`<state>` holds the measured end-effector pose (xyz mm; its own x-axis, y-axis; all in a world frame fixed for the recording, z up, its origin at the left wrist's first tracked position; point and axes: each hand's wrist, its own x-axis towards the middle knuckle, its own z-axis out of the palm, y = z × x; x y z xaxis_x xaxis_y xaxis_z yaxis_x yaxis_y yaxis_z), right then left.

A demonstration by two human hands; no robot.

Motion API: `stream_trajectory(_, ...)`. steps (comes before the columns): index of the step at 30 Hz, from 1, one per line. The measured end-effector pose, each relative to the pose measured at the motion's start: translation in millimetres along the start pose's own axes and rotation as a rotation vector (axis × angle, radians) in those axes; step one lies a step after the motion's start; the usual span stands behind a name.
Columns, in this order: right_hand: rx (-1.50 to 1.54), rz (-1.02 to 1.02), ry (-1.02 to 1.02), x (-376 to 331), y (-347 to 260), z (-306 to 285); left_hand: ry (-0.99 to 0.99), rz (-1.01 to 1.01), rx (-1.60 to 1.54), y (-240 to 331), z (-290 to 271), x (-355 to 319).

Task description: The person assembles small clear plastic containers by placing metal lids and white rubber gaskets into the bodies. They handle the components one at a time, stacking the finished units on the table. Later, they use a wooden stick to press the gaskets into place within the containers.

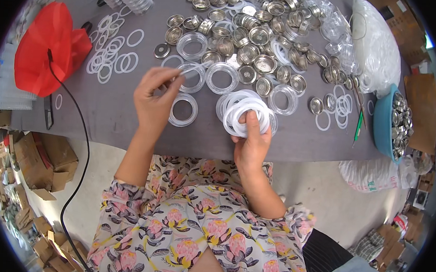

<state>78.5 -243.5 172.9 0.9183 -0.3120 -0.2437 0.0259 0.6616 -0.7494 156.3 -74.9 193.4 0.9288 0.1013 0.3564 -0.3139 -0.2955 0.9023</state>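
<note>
My left hand (155,94) is raised over the table's front half, thumb and fingers pinched on a thin white sealing ring (196,66). That ring hangs over the thick clear plastic rings (222,78) lying on the grey cloth. My right hand (253,144) grips a fanned bunch of flat white rings (237,105), its thumb pressed on top of them. Beside this bunch lies another clear plastic ring (283,99). Just beyond both hands spreads a heap of small round metal strainer cups (259,35), some face up and some tipped on their sides.
Loose white rings (104,51) are scattered at the left, near a red cloth-like cover (47,48) and black cable (83,129). At the right are a green-handled tool (359,124), a blue basin (384,122) of metal cups and a clear plastic bag (375,50).
</note>
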Motion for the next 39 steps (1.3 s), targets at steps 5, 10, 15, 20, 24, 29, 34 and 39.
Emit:
stream_trajectory(5, -0.014, 0.008, -0.009, -0.3, -1.6, -0.6, -0.250, 0.632, 0.711, -22.6, -11.6, 11.5)
stream_trajectory(10, -0.022, 0.028, -0.009, 1.6, -1.7, -3.7, -0.485, 0.612, 0.884, -12.3, -17.5, 14.7)
stream_trajectory(15, -0.007, 0.006, -0.025, 3.7, -0.7, -0.3, -0.561, 0.406, 0.607, 14.9, -9.6, 21.9)
stream_trajectory(20, 0.018, 0.007, -0.058, 1.3, 5.3, 1.9, -0.624, -0.030, 0.047, 39.2, 12.0, -6.2)
stream_trajectory(24, 0.036, -0.001, -0.076, 4.8, 1.1, -3.6, -0.571, -0.395, -0.299, 23.1, 18.6, -7.6)
stream_trajectory(29, 0.072, 0.062, 0.002, 8.3, -4.7, -8.8, -0.445, -0.690, -0.547, 6.6, 15.6, 6.5)
stream_trajectory(34, 0.070, 0.008, 0.049, 6.8, -11.9, -8.9, -0.230, 0.242, 0.216, -5.6, 29.6, 23.5)
stream_trajectory(39, 0.071, -0.020, 0.040, 8.0, -15.3, -12.8, -0.613, 0.566, 0.693, -6.6, 33.1, 22.6)
